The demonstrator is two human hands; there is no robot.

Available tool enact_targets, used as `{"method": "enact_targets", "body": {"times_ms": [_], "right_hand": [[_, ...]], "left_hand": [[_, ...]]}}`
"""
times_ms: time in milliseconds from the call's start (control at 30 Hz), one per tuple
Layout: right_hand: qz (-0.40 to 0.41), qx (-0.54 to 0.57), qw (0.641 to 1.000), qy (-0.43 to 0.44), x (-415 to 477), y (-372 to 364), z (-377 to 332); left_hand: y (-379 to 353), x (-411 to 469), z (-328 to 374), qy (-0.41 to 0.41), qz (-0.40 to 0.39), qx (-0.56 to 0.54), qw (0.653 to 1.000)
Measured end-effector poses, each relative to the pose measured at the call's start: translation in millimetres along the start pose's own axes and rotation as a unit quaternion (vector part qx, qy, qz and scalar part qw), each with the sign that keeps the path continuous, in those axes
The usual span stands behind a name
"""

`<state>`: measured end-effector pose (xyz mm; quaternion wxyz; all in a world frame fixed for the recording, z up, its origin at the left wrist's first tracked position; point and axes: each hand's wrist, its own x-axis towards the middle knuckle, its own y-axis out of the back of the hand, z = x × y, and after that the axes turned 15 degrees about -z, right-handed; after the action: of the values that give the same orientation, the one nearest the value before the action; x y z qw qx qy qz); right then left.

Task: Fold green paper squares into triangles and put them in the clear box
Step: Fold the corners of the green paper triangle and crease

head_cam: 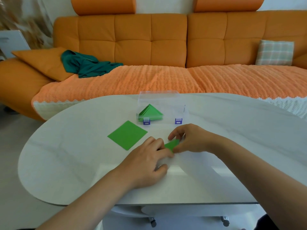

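A green paper piece lies on the white table between my two hands, mostly covered by them. My left hand lies over its left part with fingers pressing down on it. My right hand pinches its right end with curled fingers and thumb. A flat stack of green paper squares lies to the left, clear of both hands. Behind, the open clear box with purple latches holds several folded green triangles in its left half.
The white oval table ends just past the box. An orange sofa stands close behind it, with a teal cloth and a checked cushion on it. Castor wheels show under the table's near edge.
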<state>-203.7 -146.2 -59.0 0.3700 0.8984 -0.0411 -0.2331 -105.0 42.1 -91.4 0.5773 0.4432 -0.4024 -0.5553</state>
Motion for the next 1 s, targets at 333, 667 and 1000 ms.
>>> {"method": "enact_targets", "body": {"times_ms": [333, 667, 1000], "right_hand": [[0.045, 0.053, 0.997, -0.026, 5.7, 9.8, 8.8], [0.066, 0.09, 0.992, -0.054, 6.5, 13.4, 11.1], [0.037, 0.027, 0.998, -0.042, 5.4, 4.5, 9.5]], "left_hand": [[-1.1, -0.8, 2.3, 0.005, 0.005, -0.006, 1.0], [-2.1, -2.4, 2.8, 0.007, 0.004, -0.01, 1.0], [-2.9, 5.9, 9.9, 0.047, -0.003, -0.023, 0.999]]}}
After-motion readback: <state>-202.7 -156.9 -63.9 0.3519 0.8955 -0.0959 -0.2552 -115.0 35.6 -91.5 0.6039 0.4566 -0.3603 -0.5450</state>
